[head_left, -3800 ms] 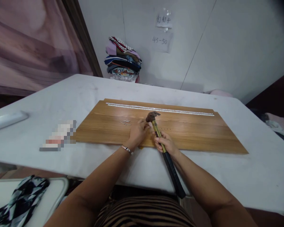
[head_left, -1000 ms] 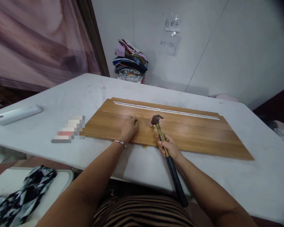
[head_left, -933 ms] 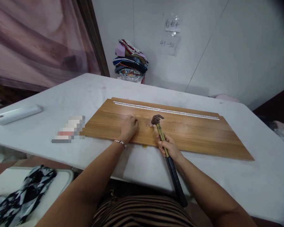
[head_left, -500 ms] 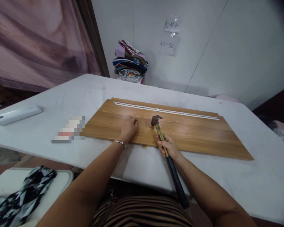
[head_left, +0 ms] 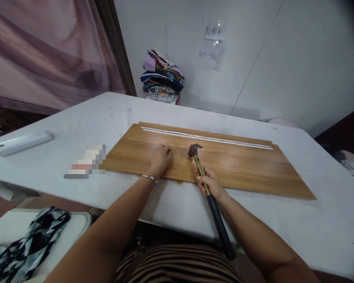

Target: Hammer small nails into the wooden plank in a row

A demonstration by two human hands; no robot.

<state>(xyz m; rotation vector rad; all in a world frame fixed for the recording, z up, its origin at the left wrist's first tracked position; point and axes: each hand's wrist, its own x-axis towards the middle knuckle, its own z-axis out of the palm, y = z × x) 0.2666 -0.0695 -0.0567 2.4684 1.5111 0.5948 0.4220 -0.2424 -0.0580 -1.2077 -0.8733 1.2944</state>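
— Where is the hammer (head_left: 213, 210) held?
— In the right hand (head_left: 210, 184), closed round the handle. Its head is over the board (head_left: 247, 167), by the front edge of the table (head_left: 76, 118).
— The left hand (head_left: 160, 159)?
— Laid curled on the board (contents cannot be told). Cloths (head_left: 162, 76) are stacked at the white wall.

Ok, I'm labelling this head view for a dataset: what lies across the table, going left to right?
white oblong case → pixel-blurred item → left hand, resting on the wooden board → rusty hammer head → right hand, closed round the hammer handle
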